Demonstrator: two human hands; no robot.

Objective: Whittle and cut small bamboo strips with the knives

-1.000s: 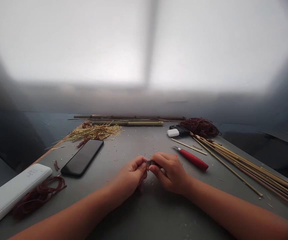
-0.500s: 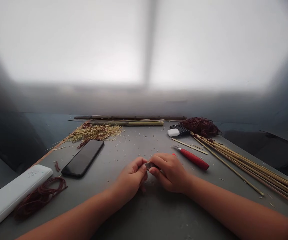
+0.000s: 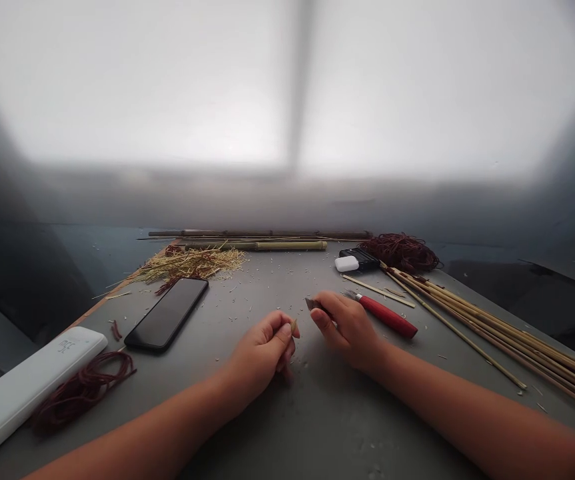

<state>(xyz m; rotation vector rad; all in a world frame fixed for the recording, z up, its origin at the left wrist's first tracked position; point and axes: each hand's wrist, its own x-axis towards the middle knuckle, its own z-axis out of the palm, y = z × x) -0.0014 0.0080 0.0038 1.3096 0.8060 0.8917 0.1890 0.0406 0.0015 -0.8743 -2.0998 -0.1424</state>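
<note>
While inspecting the grey surface (image 3: 267, 287), note pale chips scattered across it. Find bundled canes (image 3: 482, 323) along the right edge, presumably laid lengthwise to spare room for both arms. Record a white device (image 3: 27, 393) at left, likely a power bank, with display digits possibly reading 35, remainder uncertain; find no legible brand. Observe a black phone (image 3: 167, 315) nearby, bearing no readable writing. Locate a red-handled tool (image 3: 387, 315) beside the right hand (image 3: 347, 328), apparently kept within easy reach. See right fingers wrapped around a dark blade (image 3: 310, 304), tip pointing leftward, seemingly gripped short for control. Locate a small pale piece (image 3: 294, 326) pinched between thumb and fingers of the left hand (image 3: 263, 343), pointed end protruding, apart from the blade.
</note>
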